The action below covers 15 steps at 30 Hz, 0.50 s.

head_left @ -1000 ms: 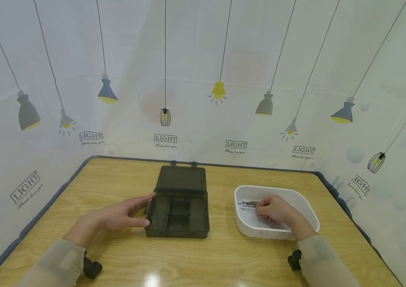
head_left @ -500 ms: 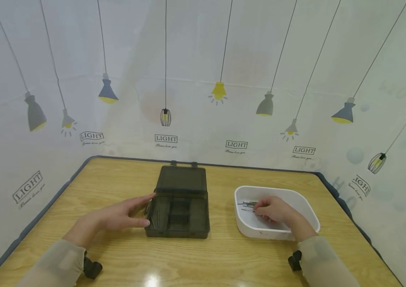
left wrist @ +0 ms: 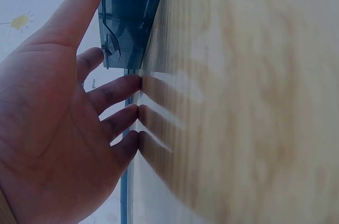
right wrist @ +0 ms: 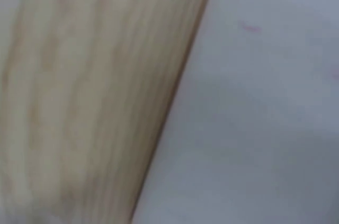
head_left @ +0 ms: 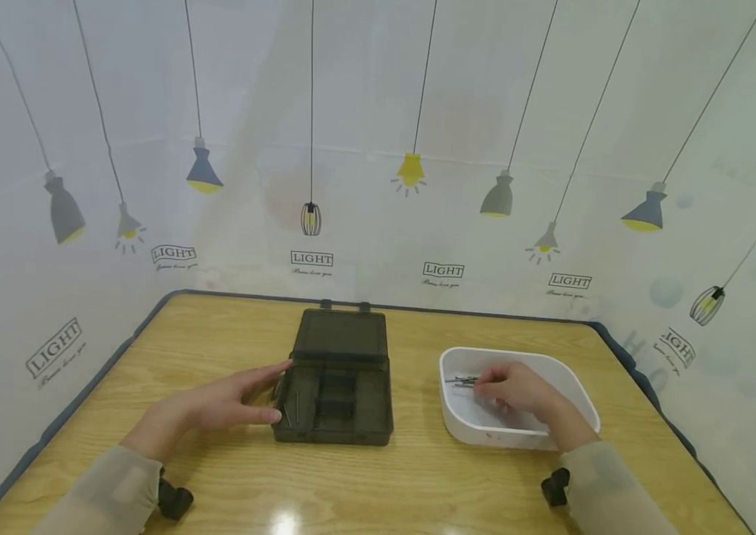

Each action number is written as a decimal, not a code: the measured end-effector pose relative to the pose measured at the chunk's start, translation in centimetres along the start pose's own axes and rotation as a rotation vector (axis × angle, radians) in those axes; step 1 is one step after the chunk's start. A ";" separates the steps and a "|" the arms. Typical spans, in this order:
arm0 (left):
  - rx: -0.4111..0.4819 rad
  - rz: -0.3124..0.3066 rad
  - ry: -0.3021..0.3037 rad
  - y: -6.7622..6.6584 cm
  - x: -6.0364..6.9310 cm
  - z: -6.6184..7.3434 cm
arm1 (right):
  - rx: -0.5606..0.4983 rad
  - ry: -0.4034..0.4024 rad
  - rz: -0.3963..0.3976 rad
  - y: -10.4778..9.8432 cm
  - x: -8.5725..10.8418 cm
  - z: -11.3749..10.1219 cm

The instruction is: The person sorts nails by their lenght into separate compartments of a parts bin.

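A dark see-through plastic box point(head_left: 370, 417) stands on the table with its lid point(head_left: 344, 332) folded back. A few thin metal pieces, like nails or screws point(head_left: 297, 407), lie in its left compartment. My left hand point(head_left: 217, 403) rests against the box's left side, thumb and forefinger spread along it; in the left wrist view the other fingers of the left hand point(left wrist: 47, 107) reach down to the tabletop. My right hand point(head_left: 515, 390) is inside a white tray point(head_left: 485, 437), fingers bent at a small pile of thin metal pieces point(head_left: 463, 380). Its fingertips are partly hidden.
The wooden table point(head_left: 351, 494) has a dark blue edge against a wall sheet point(head_left: 365, 96) printed with lamps. The right wrist view is filled by the blurred tray wall point(right wrist: 254, 107) and tabletop point(right wrist: 90, 75).
My right fingers have shifted slightly among the metal pieces, and the pile has been disturbed a little. My left hand and the box stay put; the head view has turned slightly.
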<state>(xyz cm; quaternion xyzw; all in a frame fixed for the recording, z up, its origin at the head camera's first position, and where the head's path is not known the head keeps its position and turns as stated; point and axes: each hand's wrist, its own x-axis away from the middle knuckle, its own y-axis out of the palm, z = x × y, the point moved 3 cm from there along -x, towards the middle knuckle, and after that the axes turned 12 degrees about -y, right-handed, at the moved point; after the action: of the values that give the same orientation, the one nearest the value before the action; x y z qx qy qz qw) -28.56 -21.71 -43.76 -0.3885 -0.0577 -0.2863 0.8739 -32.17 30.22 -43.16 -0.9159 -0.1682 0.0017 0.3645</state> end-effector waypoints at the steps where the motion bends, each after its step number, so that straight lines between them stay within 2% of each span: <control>1: -0.002 0.000 0.002 0.0 0.0 0.0 | -0.005 -0.002 0.005 -0.1 0.0 0.0; 9: -0.004 -0.003 0.006 0.0 0.0 0.0 | 0.009 -0.029 0.023 -1.0 0.6 -0.5; 15: -0.004 -0.003 0.003 0.0 0.0 -0.1 | -0.048 -0.041 0.036 -1.1 1.0 -0.7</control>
<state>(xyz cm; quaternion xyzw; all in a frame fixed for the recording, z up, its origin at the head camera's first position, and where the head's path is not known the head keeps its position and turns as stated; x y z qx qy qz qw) -28.58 -21.71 -43.84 -0.3898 -0.0566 -0.2883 0.8728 -31.51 30.85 -41.80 -0.9270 -0.1592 0.0232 0.3389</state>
